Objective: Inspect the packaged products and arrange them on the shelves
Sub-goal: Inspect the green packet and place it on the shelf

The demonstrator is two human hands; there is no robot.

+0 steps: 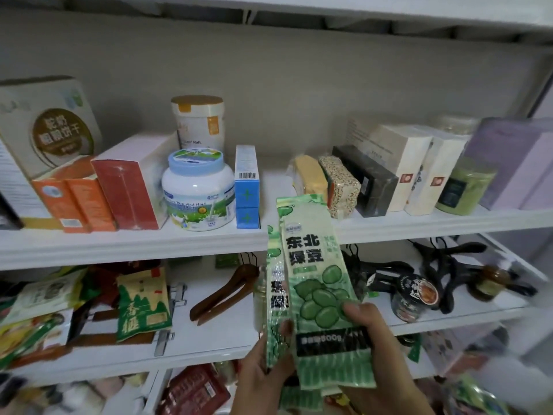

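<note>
1. The right hand (381,351) grips the front green bean pack (317,280) near its bottom. The thumb lies across the printed front and the fingers are hidden behind it.
2. The left hand (263,365) holds a second green bean pack (276,284) low down, with the thumb pinching its front. This one sits just behind and to the left of the first, mostly covered by it.
3. Both packs are up in the air in front of the shelves, roughly upright and leaning a bit left. Their tops overlap the front edge of the upper shelf (119,244), in front of the gap between a blue box (247,187) and a yellow brick pack (309,175).
4. Left side of that shelf: a white tub with a blue lid (197,193) just beside the blue box, a tall can with a yellow lid (199,124) behind it, then a red box (128,190), orange boxes (74,196) and a big biscuit box (51,127).
5. Right side: next to the yellow brick there's a speckled grain brick (341,184), a black brick (369,181), two white boxes (402,163), a green jar (466,187) and a purple box (514,163).
6. The middle shelf (209,339) is messier: a wooden hanger (227,292), a green and yellow bag (143,304), black hangers (449,265) and a dark tin (413,295). Pretty blurry down there.
</note>
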